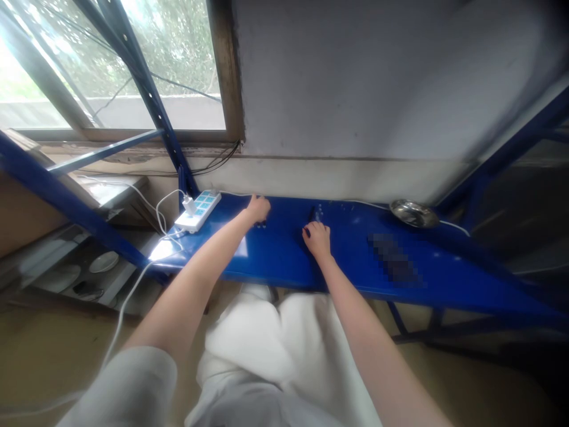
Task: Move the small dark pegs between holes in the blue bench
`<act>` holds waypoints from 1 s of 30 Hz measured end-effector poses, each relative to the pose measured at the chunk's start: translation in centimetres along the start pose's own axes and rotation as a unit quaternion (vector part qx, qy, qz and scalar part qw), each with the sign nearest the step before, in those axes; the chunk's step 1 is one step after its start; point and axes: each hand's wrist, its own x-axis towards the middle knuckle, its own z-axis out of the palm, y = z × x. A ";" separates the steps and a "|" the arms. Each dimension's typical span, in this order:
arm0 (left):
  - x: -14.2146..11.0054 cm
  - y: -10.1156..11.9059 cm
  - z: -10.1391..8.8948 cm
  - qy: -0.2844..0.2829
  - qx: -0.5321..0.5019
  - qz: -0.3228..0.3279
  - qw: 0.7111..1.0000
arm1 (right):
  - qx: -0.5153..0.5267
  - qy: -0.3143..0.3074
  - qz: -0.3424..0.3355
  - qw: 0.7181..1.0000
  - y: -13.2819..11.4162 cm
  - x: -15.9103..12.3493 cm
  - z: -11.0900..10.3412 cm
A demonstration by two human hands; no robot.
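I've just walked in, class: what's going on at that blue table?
A person is reaching over the blue table. The left hand is at a few dark pieces, too small to make out. The right hand is just on the near side of some small clear bits; whether it grips anything is unclear. A power strip lies towards the left end, and a metal bowl is further right, near the wall.

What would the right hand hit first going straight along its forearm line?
Probably the small dark piece just beyond the right hand, with small clear pieces beside it; depth is unclear, so the hand may be touching it.
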 end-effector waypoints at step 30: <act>-0.4 -0.6 0.1 -0.010 -0.043 -0.014 0.999 | 0.002 0.009 0.016 1.000 0.1 0.0 0.0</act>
